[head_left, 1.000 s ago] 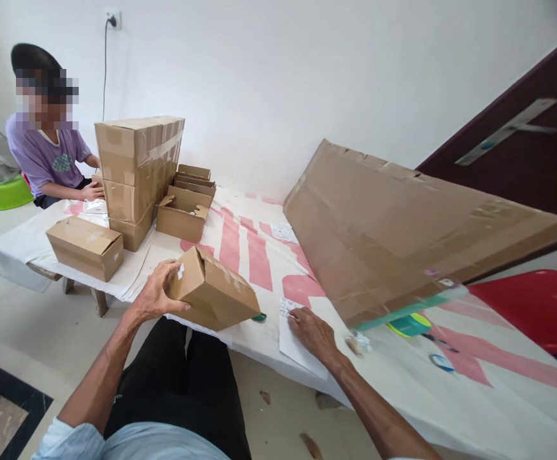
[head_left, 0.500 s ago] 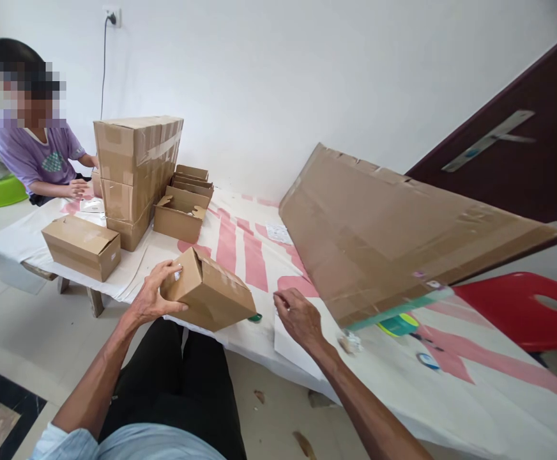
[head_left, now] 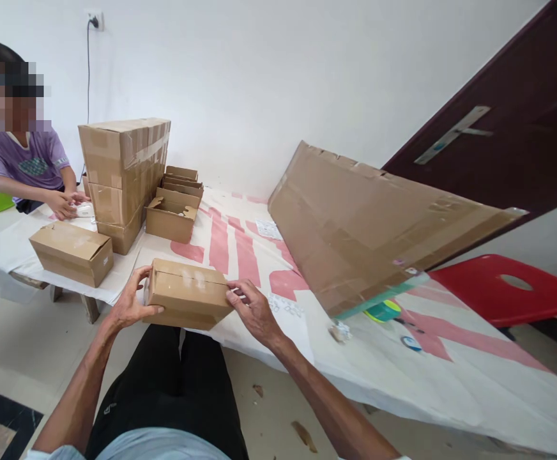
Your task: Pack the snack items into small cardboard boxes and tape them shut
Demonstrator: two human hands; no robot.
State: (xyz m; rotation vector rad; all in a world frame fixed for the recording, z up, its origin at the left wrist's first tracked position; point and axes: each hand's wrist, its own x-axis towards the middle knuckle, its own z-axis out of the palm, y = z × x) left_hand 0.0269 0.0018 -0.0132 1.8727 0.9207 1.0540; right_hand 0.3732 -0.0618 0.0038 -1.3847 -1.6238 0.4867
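Note:
A small closed cardboard box (head_left: 187, 293) with clear tape along its top lies at the near edge of the low table (head_left: 393, 370). My left hand (head_left: 129, 303) grips its left end, thumb on the front and fingers on top. My right hand (head_left: 254, 311) touches the box's right end, with the fingers pinched on a small white sticker. A white sheet of stickers (head_left: 285, 305) lies on the table just right of that hand.
A large cardboard sheet (head_left: 374, 223) leans over the table on the right, above tape rolls (head_left: 382, 311). A stack of taped boxes (head_left: 122, 176), open small boxes (head_left: 172, 216) and one closed box (head_left: 71, 253) stand at the left. Another person (head_left: 20, 160) sits at the far left. A red stool (head_left: 503, 291) is on the right.
The box turned from tilted on its corner to lying level. My right hand left the sticker sheet and moved left to the box's right end. The view shifted slightly.

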